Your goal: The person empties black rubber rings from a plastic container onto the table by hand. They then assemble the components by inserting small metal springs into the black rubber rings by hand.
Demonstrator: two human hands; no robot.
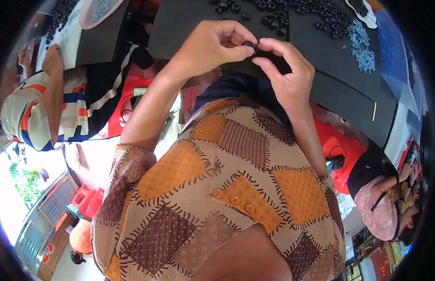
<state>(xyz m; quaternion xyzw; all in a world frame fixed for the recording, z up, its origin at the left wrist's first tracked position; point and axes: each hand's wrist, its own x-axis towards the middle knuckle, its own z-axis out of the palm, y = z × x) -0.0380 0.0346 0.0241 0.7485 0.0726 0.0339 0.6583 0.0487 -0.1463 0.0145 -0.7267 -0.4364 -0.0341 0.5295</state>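
Between the thumb and fingertips of my left hand (222,44) is a small round black piece (248,44), which looks like the ring-shaped parts on the table. My right hand (288,68) is just to the right of it. Its thumb and index finger are apart, with the index fingertip close to the black piece; whether they touch I cannot tell. Both hands are raised over the near edge of the dark table mat (330,56). Beyond them lie many loose black ring-shaped parts (273,21), and a pile of small blue-grey pieces (363,47) is at the far right.
A thin yellowish stick (374,111) lies near the mat's right edge. A white bag (365,14) with black pieces is at the far right. At far left is a pink tray (93,16) of small pieces, beside another person's hand (52,58). Other people sit at both sides.
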